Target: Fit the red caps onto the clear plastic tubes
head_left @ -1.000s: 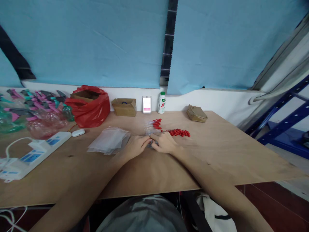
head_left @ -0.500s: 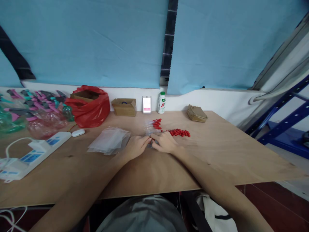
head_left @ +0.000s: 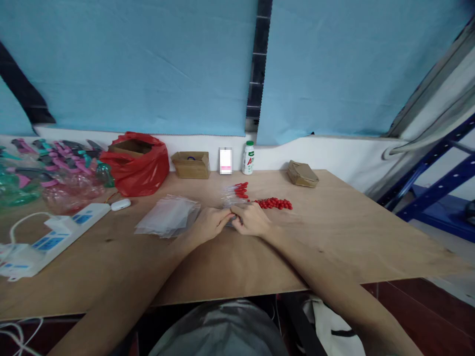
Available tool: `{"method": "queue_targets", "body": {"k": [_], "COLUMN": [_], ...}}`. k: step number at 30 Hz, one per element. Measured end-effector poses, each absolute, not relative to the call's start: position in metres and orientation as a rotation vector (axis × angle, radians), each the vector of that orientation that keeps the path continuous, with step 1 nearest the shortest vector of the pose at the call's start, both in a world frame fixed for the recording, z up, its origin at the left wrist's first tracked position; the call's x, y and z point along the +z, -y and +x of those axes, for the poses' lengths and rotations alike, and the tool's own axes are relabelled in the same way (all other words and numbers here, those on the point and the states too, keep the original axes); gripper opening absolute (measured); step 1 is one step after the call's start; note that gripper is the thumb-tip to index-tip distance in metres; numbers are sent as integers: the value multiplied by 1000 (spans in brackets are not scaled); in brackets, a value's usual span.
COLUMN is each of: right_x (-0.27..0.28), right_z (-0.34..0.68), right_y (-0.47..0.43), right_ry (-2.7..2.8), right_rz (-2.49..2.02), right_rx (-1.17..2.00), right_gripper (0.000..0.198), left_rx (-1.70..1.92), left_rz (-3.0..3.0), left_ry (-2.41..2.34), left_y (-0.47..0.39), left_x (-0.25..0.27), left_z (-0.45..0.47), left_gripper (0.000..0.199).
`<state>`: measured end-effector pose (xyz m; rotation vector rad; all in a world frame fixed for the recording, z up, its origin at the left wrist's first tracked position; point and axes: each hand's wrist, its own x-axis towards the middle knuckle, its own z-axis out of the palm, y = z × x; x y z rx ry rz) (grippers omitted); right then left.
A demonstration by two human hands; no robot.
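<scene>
My left hand (head_left: pixel 210 222) and my right hand (head_left: pixel 252 219) meet fingertip to fingertip over the middle of the table. The fingers of both are closed in a pinch, and whatever is between them is too small and covered to name. Thin, clear or silvery sticks (head_left: pixel 229 198) lie beneath and just beyond the fingers. Red tips (head_left: pixel 241 190) cap the far ones. Right of them, close to my right hand, is a heap of small red pieces (head_left: pixel 275 203). Flat clear plastic bags (head_left: pixel 168 216) lie in a stack left of my left hand.
Along the wall stand a red plastic bag (head_left: pixel 148 170) around a box, an open cardboard box (head_left: pixel 192 165), a phone (head_left: pixel 225 161), a white bottle (head_left: pixel 248 159) and a brown package (head_left: pixel 302 174). Spray bottles (head_left: pixel 70 183) crowd the left, behind a power strip (head_left: pixel 55 242) and a white case (head_left: pixel 120 204).
My right hand's fingers have curled slightly tighter against the left fingertips. Both hands stay in nearly the same place, and the things around them have not moved.
</scene>
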<state>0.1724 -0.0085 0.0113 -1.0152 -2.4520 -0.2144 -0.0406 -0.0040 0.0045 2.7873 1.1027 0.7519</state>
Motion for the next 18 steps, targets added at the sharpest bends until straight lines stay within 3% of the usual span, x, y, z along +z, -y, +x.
{"method": "queue_targets", "body": {"k": [11,18], "right_x": [7,12], "right_z": [178,189], "right_y": [5,-1], "right_ry": [2471,2431], "right_rz": [-831,-965], "right_rx": [-337,-222], "right_gripper": [15,22], "left_rx": [786,940], "left_rz": [2815,2696], "left_ry": [-945,-1192], "left_y": [-2,-5], "left_x": [9,4], "left_z": [-50,-52], "left_gripper": [40,34]}}
